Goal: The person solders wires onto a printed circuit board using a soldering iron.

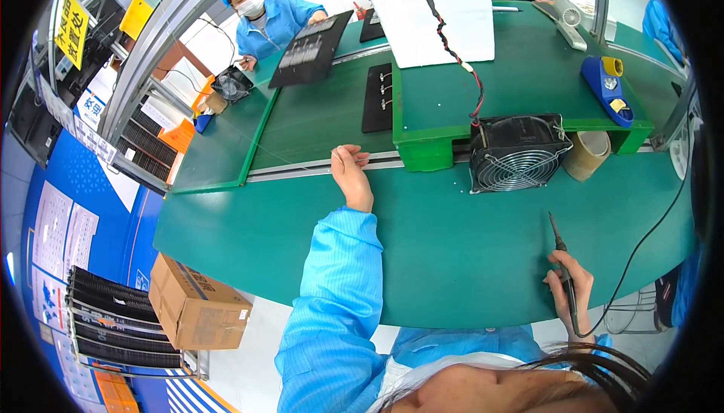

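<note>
My right hand [572, 281], at the near right of the green table, is closed round a soldering iron [559, 241]. Its dark tip points up and away from me, and a black cable trails off to the right. My left hand [351, 173] is raised over the table's middle by the metal rail, fingers pinched together. A thin solder wire [302, 164] runs from the left into those fingers. Beyond them, a black board [378, 99] carrying small metal parts lies on the green belt surface. To the right stands a black fan [519, 154] with a wire guard.
A green raised shelf [422, 145] holds a blue soldering iron stand [606, 90] and a white handheld fan [569, 21]. Beside the black fan is a tape roll [588, 154]. Twisted cables hang from above. Across the table, a masked co-worker [271, 29] holds a black tray [311, 50].
</note>
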`<state>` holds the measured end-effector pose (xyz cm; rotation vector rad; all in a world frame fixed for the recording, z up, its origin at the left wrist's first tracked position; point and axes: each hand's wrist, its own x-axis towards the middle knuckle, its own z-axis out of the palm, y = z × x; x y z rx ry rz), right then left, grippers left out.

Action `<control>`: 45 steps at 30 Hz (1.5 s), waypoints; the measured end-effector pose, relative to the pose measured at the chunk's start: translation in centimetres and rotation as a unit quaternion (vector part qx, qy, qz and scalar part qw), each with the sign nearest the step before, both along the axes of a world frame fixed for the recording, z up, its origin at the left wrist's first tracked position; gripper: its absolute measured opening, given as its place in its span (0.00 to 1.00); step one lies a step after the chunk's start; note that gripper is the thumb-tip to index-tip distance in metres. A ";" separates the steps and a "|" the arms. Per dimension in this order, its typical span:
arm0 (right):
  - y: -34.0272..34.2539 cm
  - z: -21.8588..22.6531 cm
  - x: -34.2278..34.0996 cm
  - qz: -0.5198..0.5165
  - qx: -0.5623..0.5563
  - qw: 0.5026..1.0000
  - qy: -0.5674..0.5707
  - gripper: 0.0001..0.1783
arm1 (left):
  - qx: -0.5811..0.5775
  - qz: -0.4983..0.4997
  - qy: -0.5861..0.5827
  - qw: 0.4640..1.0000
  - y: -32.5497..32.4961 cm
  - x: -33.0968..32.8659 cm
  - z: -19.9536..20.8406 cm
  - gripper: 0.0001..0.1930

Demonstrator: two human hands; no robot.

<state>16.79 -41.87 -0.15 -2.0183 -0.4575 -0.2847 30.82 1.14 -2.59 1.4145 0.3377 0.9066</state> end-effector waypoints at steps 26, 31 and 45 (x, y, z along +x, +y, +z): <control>0.1 0.0 0.1 -0.005 0.010 1.000 0.016 0.17 | 0.000 -0.014 0.011 1.000 0.5 0.0 -0.5 0.17; 0.0 -0.1 0.0 -0.006 0.011 1.000 0.022 0.17 | 0.000 0.055 0.000 0.998 0.5 0.2 -0.4 0.17; 0.0 0.0 0.0 -0.004 0.008 1.000 0.018 0.17 | 0.314 0.158 0.397 0.848 3.1 0.7 -0.4 0.34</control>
